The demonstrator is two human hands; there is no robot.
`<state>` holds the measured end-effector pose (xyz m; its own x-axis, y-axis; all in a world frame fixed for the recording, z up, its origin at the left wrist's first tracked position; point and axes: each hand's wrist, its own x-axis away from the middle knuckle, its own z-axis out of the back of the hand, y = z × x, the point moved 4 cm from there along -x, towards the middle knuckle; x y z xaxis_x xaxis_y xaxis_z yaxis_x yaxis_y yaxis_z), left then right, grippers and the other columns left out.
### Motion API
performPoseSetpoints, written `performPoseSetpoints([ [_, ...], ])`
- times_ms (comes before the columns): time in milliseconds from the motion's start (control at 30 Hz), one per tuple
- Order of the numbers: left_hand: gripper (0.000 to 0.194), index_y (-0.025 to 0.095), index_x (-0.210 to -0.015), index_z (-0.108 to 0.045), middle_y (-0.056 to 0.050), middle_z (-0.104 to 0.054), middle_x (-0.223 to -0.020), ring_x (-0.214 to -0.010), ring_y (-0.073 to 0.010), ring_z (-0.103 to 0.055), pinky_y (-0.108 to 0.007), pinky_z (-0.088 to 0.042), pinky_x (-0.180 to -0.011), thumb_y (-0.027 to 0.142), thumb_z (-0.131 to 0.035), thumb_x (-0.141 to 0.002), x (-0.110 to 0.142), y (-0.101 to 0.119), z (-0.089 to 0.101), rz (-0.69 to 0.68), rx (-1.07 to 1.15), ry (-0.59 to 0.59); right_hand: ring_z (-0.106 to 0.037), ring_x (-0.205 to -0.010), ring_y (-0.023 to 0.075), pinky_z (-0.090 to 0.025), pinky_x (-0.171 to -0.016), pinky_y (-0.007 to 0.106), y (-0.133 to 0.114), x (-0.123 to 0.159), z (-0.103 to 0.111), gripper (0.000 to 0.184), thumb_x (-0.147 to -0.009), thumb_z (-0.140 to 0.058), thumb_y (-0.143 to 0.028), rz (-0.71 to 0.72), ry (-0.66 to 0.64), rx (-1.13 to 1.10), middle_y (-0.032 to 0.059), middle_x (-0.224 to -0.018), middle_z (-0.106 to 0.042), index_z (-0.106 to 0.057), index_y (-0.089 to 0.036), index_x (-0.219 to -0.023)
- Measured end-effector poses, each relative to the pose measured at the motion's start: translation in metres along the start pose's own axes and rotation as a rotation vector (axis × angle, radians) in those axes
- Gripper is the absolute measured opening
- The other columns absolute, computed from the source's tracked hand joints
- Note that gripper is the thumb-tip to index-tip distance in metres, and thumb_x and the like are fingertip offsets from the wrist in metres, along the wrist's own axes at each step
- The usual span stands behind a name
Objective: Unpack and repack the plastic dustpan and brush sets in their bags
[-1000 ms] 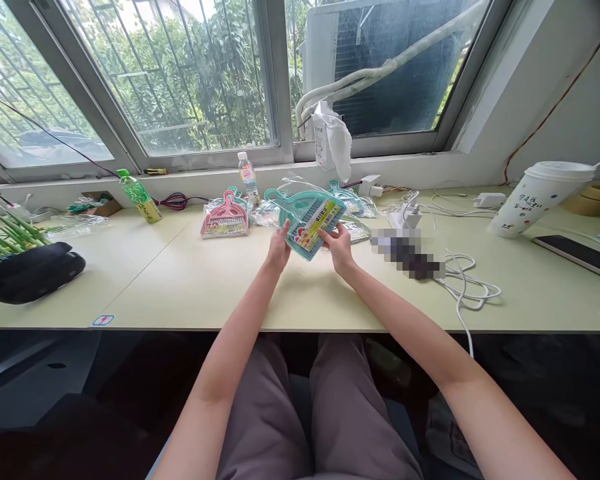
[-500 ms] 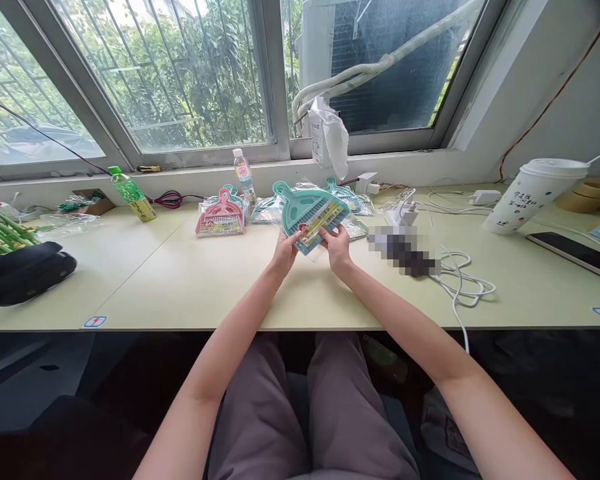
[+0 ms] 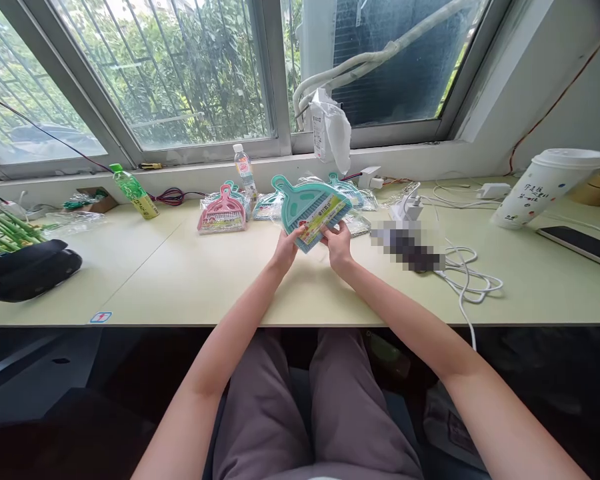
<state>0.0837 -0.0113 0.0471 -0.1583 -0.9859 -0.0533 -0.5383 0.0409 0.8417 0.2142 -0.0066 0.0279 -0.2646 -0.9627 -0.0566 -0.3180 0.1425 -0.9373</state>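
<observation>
I see left hand [image 3: 285, 251] and right hand [image 3: 339, 247] pinch green dustpan [image 3: 299, 200] | handle [image 3: 279, 182] points up-left | long way slants down-right

Dustpan label [image 3: 323, 219] — unreadable, dark object [image 3: 411, 249] — pixelated

Dustpan [image 3: 296, 201] teal, label [image 3: 323, 219] yellow; packaged set [image 3: 223, 217] pink; cup [image 3: 543, 190] white, dotted.

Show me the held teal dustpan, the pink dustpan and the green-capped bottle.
Teal dustpan [image 3: 311, 211], head view: its middle, beside the yellow label.
Pink dustpan [image 3: 223, 213], head view: its middle.
Green-capped bottle [image 3: 135, 193], head view: mid-body.
</observation>
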Motion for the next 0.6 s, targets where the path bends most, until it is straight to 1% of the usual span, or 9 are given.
performPoseSetpoints([
  [100,0.041,0.015,-0.113,-0.06,-0.009,-0.069,-0.113,-0.118,-0.0255,-0.059,-0.039,-0.042,-0.106,0.016,-0.072,-0.074,0.002,-0.005,0.002,0.047,0.007,-0.037,-0.067,-0.093,0.0203,-0.059,-0.077,0.036,0.005,-0.001,0.003,0.046,-0.066,-0.073,-0.04,-0.027,0.016,-0.017,0.0063,-0.102,-0.068,-0.047,-0.024,-0.101],
  [167,0.043,0.016,-0.115,-0.058,-0.009,-0.067,-0.116,-0.119,-0.0253,-0.058,-0.04,-0.042,-0.106,0.016,-0.072,-0.075,0.003,-0.009,0.001,0.076,0.008,-0.066,-0.067,-0.092,0.0197,-0.059,-0.077,0.035,0.007,-0.003,0.005,0.045,-0.066,-0.072,-0.039,-0.045,0.017,0.007,0.0058,-0.101,-0.068,-0.047,-0.024,-0.1],
  [200,0.043,0.016,-0.116,-0.058,-0.009,-0.067,-0.117,-0.119,-0.0255,-0.058,-0.041,-0.043,-0.105,0.017,-0.072,-0.075,0.003,-0.011,0.002,0.087,-0.002,-0.062,-0.067,-0.091,0.0194,-0.059,-0.077,0.035,0.008,-0.005,0.006,0.043,-0.067,-0.072,-0.039,-0.053,0.017,0.02,0.0054,-0.1,-0.068,-0.047,-0.024,-0.099],
  [300,0.043,0.016,-0.113,-0.059,-0.009,-0.068,-0.113,-0.116,-0.0272,-0.059,-0.043,-0.045,-0.103,0.017,-0.074,-0.072,-0.002,-0.013,0.01,0.102,-0.059,0.036,-0.068,-0.086,0.0181,-0.06,-0.078,0.035,0.011,-0.009,0.007,0.038,-0.068,-0.07,-0.034,-0.096,0.014,0.033,0.0037,-0.097,-0.068,-0.047,-0.024,-0.096],
  [367,0.044,0.017,-0.111,-0.059,-0.008,-0.069,-0.11,-0.113,-0.0282,-0.061,-0.045,-0.047,-0.101,0.015,-0.075,-0.07,-0.006,-0.011,0.018,0.108,-0.096,0.096,-0.069,-0.082,0.0173,-0.061,-0.078,0.036,0.013,-0.011,0.007,0.034,-0.069,-0.069,-0.029,-0.143,-0.022,0.045,0.0029,-0.098,-0.068,-0.048,-0.024,-0.095],
  [500,0.042,0.017,-0.107,-0.061,-0.008,-0.071,-0.104,-0.109,-0.0295,-0.063,-0.048,-0.048,-0.099,0.009,-0.073,-0.068,-0.01,-0.006,0.027,0.173,-0.141,0.098,-0.069,-0.072,0.0168,-0.062,-0.072,0.038,0.016,-0.014,0.008,0.025,-0.073,-0.066,-0.028,-0.291,-0.116,0.065,0.0037,-0.094,-0.069,-0.051,-0.023,-0.092],
  [600,0.041,0.017,-0.105,-0.061,-0.007,-0.071,-0.098,-0.104,-0.0284,-0.065,-0.048,-0.05,-0.097,0.005,-0.071,-0.067,-0.01,-0.003,0.034,0.203,-0.136,0.169,-0.069,-0.067,0.0186,-0.062,-0.065,0.039,0.015,-0.017,0.012,0.019,-0.077,-0.062,-0.031,-0.368,-0.166,0.08,0.0046,-0.086,-0.07,-0.053,-0.022,-0.09],
])
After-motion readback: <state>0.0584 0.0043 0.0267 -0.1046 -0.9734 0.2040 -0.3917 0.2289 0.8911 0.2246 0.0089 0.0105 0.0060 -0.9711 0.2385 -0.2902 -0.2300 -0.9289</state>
